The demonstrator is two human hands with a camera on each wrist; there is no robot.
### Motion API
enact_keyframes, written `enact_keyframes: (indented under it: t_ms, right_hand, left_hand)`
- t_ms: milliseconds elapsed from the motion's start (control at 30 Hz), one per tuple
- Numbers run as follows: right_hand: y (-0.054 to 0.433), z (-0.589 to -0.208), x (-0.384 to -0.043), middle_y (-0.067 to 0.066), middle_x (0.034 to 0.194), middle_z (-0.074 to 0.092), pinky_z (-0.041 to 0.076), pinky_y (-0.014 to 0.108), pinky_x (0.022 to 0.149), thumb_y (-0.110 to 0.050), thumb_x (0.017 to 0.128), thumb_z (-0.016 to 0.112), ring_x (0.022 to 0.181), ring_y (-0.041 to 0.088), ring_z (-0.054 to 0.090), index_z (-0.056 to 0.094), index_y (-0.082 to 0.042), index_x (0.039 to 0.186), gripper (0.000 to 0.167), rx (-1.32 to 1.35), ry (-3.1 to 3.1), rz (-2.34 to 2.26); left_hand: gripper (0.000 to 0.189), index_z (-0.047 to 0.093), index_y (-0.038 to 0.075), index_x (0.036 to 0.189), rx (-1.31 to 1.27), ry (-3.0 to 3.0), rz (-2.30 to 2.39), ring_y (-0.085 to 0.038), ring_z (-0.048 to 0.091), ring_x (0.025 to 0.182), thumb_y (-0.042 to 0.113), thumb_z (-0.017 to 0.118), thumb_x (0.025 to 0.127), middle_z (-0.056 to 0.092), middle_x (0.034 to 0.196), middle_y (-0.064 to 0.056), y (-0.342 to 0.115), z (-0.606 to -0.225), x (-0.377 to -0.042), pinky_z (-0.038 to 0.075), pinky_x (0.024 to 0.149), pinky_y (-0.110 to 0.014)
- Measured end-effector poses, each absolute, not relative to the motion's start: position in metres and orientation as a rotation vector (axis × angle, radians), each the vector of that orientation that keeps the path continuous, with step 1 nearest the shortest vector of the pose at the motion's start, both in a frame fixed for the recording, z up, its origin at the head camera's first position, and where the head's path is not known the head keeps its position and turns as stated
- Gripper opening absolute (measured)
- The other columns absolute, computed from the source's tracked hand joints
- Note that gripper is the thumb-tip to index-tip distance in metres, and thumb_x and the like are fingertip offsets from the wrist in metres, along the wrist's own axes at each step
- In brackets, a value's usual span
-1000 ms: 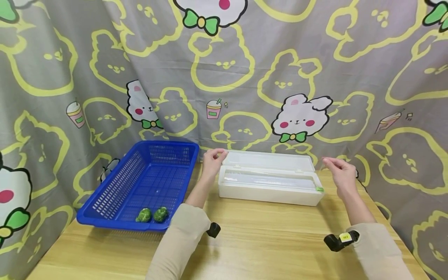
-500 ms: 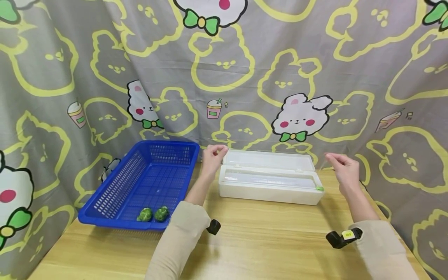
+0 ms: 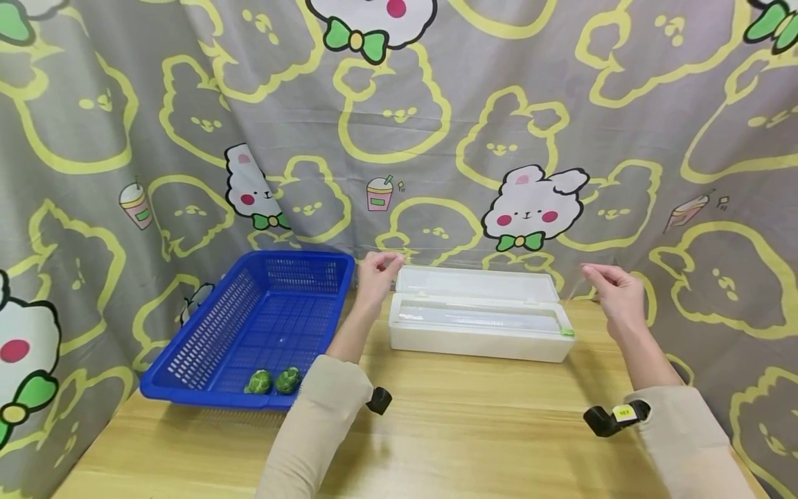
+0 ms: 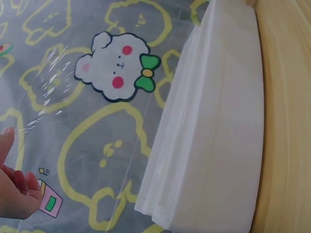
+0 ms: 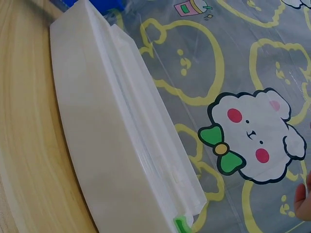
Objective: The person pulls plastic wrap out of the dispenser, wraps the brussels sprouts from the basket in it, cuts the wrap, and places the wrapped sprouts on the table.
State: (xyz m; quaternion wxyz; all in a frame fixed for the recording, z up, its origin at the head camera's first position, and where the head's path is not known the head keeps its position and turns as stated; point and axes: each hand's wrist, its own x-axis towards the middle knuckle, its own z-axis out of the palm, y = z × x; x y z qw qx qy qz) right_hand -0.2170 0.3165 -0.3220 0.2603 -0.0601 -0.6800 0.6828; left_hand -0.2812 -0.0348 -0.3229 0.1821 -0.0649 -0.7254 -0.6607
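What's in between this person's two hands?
Clear film, it seems: its glints show in the left wrist view. In the head view, the open white box also appears between the left hand and right hand, slightly lower.

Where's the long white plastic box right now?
In the head view, the long white plastic box sits on the light wooden table, right of the blue plastic basket.

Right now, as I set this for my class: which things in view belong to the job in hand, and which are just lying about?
In the job, it seems:
clear film, apparently pinched by left grip and right grip
open white box, with green piece

Apparently idle:
blue basket
two green vegetables inside it
patterned curtain behind
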Motion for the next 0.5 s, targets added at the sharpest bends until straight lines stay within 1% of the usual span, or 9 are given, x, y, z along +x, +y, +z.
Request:
enact_keyframes:
  t_ms: [333, 500]
  right_hand:
    - [0.316, -0.312, -0.217, -0.013, 0.068, 0.063, 0.041, 0.007, 0.062, -0.004, 0.080, 0.067, 0.067, -0.002, 0.052, 0.073, -0.019, 0.070, 0.019, -0.083, -1.748, 1.859]
    - [0.316, -0.306, -0.214, -0.013, 0.066, 0.063, 0.041, 0.007, 0.062, -0.005, 0.080, 0.068, 0.064, -0.002, 0.053, 0.073, -0.019, 0.069, 0.019, -0.066, -1.736, 1.844]
  left_hand:
    - [0.016, 0.068, -0.007, 0.090, -0.212, -2.024, -1.868, -0.007, 0.037, 0.065, 0.005, 0.068, 0.080, 0.043, 0.070, 0.005, -0.036, -0.313, -0.280, 0.030, 0.058, -0.018]
    - [0.016, 0.068, -0.006, 0.091, -0.220, -2.014, -1.888, -0.007, 0.036, 0.065, 0.006, 0.068, 0.080, 0.041, 0.069, 0.005, -0.037, -0.308, -0.279, 0.030, 0.058, -0.018]
